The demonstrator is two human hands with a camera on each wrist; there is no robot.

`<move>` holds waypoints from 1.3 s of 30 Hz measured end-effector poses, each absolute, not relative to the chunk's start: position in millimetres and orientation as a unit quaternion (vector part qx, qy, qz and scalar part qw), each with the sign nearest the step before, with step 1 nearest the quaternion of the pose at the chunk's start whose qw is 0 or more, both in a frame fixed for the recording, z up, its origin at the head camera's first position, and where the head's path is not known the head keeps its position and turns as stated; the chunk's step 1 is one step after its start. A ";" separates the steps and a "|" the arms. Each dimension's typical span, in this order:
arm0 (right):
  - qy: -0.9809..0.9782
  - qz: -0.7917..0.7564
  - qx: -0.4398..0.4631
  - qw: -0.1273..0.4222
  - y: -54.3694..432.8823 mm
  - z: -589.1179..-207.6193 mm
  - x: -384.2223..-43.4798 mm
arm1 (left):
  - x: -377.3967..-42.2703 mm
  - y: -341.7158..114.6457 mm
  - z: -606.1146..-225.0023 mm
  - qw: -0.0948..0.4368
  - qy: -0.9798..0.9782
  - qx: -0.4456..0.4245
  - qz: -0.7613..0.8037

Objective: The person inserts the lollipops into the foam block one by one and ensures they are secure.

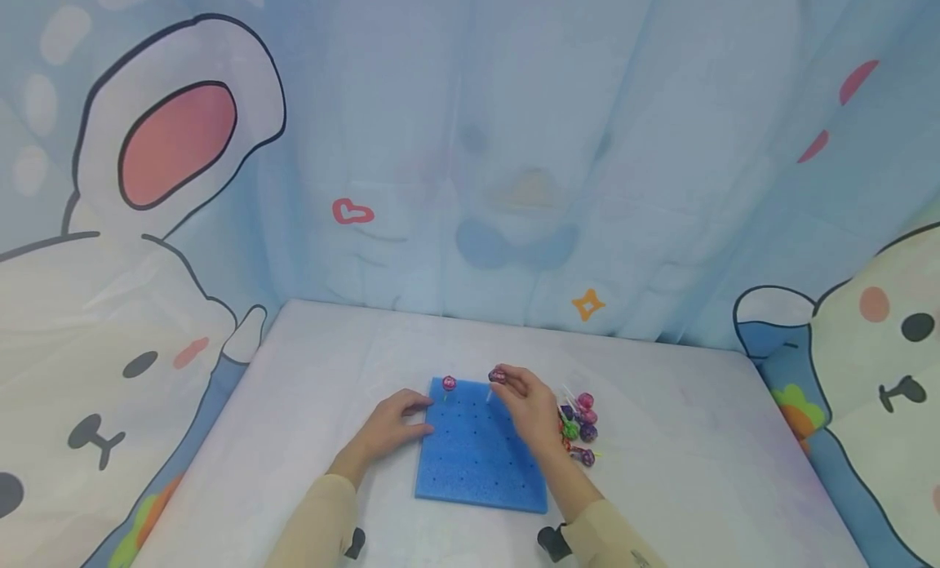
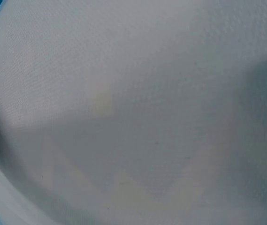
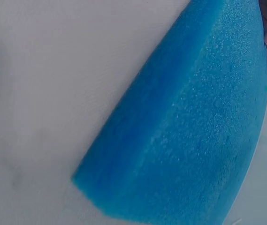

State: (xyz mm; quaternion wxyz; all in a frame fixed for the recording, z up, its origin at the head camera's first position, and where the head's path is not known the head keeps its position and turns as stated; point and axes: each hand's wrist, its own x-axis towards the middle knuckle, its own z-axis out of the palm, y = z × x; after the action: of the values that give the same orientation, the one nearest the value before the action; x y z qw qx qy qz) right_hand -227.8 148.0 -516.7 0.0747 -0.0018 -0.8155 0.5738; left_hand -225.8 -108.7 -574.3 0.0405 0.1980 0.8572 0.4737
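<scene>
A blue foam board [image 1: 477,458] dotted with small holes lies on the table. Near its far left corner a lollipop [image 1: 449,383] with a red-purple wrapper stands upright on a green stick. My right hand [image 1: 530,409] pinches a dark-wrapped lollipop [image 1: 497,376] by its head over the board's far edge, its white stick pointing down. Whether the stick's tip enters a hole cannot be made out. At the board's left edge rests my left hand [image 1: 392,425], fingers loosely bent against the side. The right wrist view shows the foam board [image 3: 189,136] close up; the held lollipop cannot be recognised there.
Right of the board lies a pile of lollipops [image 1: 587,417] in pink, purple, green and orange wrappers, partly behind my right hand. A white cloth [image 1: 661,486] covers the table. A light blue curtain [image 1: 411,144] with cartoon animals rises behind it.
</scene>
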 end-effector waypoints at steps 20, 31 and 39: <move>-0.834 0.549 0.000 0.059 130.2 -534.2 -233.2 | -225.0 -107.8 -573.3 0.042 0.862 0.192 0.467; -0.828 0.558 0.014 0.058 130.4 -536.7 -233.3 | -226.4 -108.1 -574.7 0.042 0.862 0.193 0.467; -0.830 0.556 0.011 0.052 129.9 -540.0 -233.6 | -225.4 -107.9 -573.5 0.037 0.864 0.196 0.463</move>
State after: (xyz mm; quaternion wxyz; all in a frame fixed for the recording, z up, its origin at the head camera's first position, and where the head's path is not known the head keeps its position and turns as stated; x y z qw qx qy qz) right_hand -233.6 129.9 -540.0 0.0517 0.0108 -0.8298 0.5556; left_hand -225.4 -107.9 -573.5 0.0371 0.1959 0.8639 0.4626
